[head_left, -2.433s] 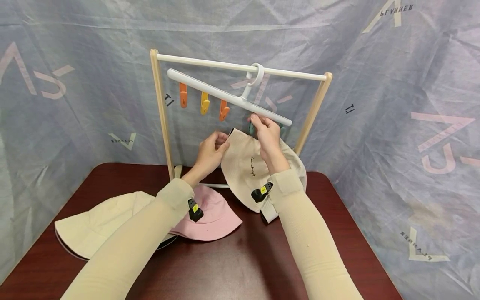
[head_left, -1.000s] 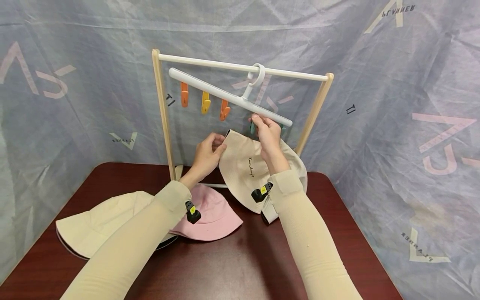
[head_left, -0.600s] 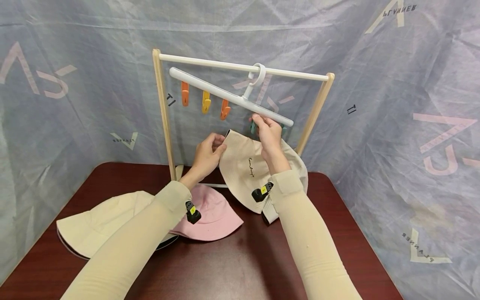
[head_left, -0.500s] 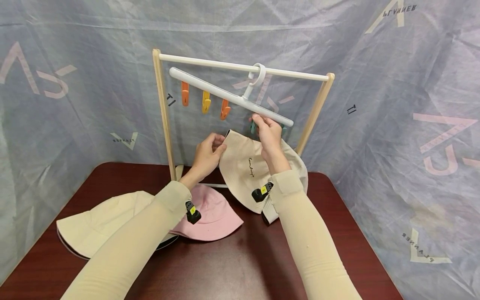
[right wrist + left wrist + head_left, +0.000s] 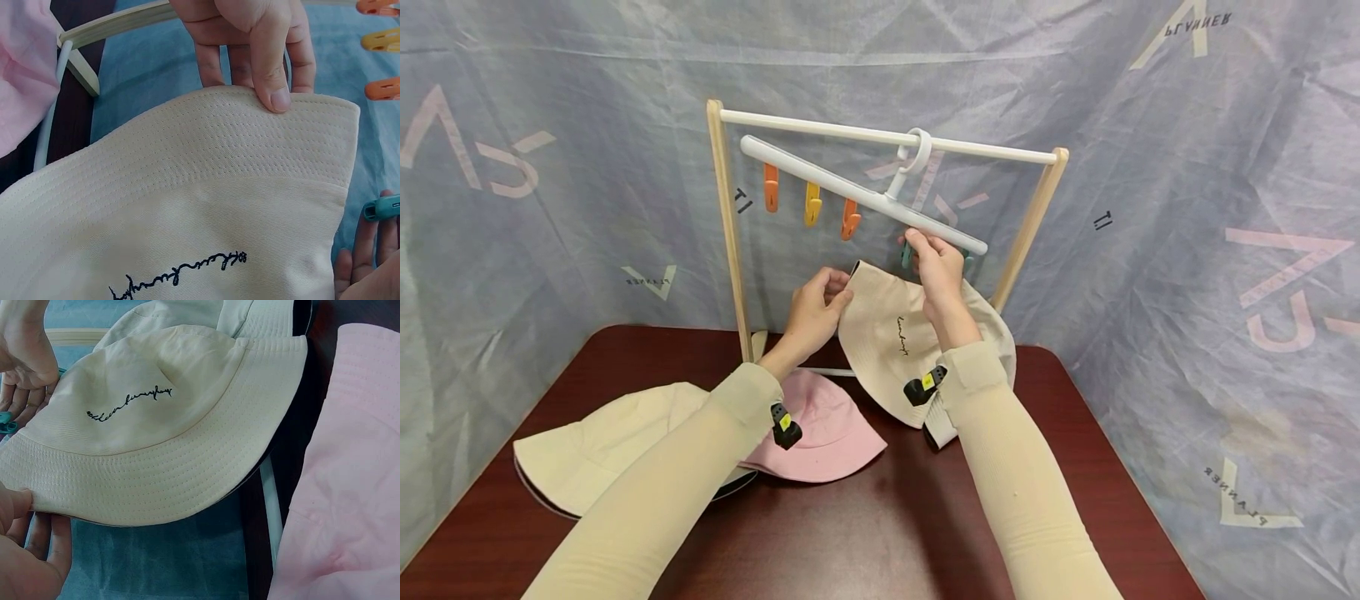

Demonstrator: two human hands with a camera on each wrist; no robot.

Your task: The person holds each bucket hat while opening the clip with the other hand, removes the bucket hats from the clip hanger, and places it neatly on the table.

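My left hand (image 5: pixel 816 312) pinches the brim of a beige bucket hat (image 5: pixel 880 333) with dark script on its crown. In the right wrist view the thumb lies on the brim's outer face, with fingers behind it. My right hand (image 5: pixel 938 271) grips a teal clothespin (image 5: pixel 906 255) under the low right end of a white hanger (image 5: pixel 857 190). The hat's upper corner sits left of and below this clothespin, apart from it. A paler bucket hat (image 5: pixel 1000 342) hangs behind, partly covered by the beige hat and my right arm, below another teal clothespin (image 5: pixel 967 260).
The tilted hanger hooks over the white rail (image 5: pixel 820 127) of a wooden-legged rack (image 5: pixel 726 225). Orange and yellow clothespins (image 5: pixel 812 204) hang at its left. A pink bucket hat (image 5: pixel 827 433) and a cream bucket hat (image 5: pixel 602 442) lie on the dark red table (image 5: pixel 865 533).
Since the oldest frame, my left hand has shifted slightly left and down with the beige hat's brim. Over the last half second both hands stay almost still.
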